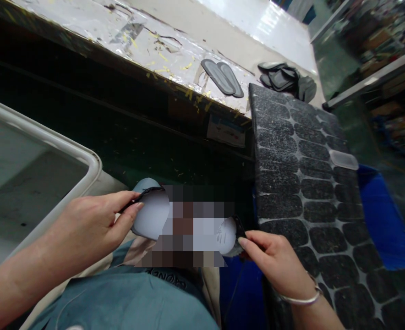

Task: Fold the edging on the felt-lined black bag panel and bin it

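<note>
Low in front of my lap, my left hand (120,217) pinches the thin black edge of a rounded white piece, which looks like one end of an insole (151,213). On the other side, my right hand (262,252) has thumb and fingers closed on the black edge of a smaller rounded white end (226,237) with faint print on it. A pixelated patch covers the middle, so I cannot tell whether both ends belong to a single insole. A silver bangle circles my right wrist.
Two grey insoles (223,78) lie on the littered worktable (127,34); a dark pile of pieces (283,78) sits farther right. A black patterned board (305,183) bears a translucent piece (344,160). A blue bin (391,220) is beneath it. A white tub (94,160) stands left.
</note>
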Motion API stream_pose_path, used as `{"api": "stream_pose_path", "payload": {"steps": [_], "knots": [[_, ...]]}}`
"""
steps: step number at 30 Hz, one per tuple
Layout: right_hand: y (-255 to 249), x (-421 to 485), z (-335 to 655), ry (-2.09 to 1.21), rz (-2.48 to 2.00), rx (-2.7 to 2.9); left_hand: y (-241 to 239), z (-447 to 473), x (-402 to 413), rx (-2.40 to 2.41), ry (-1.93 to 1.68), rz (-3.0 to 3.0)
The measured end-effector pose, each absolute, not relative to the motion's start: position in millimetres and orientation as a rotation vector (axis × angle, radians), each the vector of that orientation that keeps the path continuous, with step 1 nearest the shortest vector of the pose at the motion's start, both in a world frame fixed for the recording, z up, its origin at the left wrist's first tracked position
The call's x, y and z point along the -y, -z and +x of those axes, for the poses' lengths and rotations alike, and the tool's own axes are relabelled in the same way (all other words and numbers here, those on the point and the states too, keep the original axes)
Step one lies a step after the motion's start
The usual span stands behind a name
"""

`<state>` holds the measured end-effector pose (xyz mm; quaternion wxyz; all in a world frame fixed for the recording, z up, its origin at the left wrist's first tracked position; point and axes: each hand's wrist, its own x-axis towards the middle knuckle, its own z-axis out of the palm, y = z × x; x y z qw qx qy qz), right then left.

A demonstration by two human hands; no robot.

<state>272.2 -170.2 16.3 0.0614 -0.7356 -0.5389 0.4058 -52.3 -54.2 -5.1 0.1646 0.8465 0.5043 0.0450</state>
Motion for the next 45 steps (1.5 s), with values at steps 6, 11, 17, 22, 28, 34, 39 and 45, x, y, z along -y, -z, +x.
{"api": "stream_pose_path", "payload": {"steps": [6,11,17,22,28,34,39,45], "knots": [[-13,166,264,-1.101,-2.315,1.615,5,-50,55,-1.423,-0.145,2.435],[-16,165,256,-1.024,-2.333,1.493,6,-50,55,-1.408,-0.175,2.469],[-11,170,255,-0.98,-2.332,1.553,6,-48,55,-1.453,-0.17,2.459],[-7,170,255,-0.899,-2.327,1.577,7,-46,57,-1.524,-0.115,2.432],[-7,174,251,-0.839,-2.293,1.658,7,-45,59,-1.529,0.012,2.377],[-4,175,251,-0.715,-2.363,1.802,-1,-40,49,-1.506,0.113,2.386],[3,156,255,-0.743,-2.102,1.607,-4,-27,29,-1.243,-0.046,2.412],[18,131,251,-0.704,-1.88,1.678,1,-4,-2,-0.882,0.02,2.444]]}}
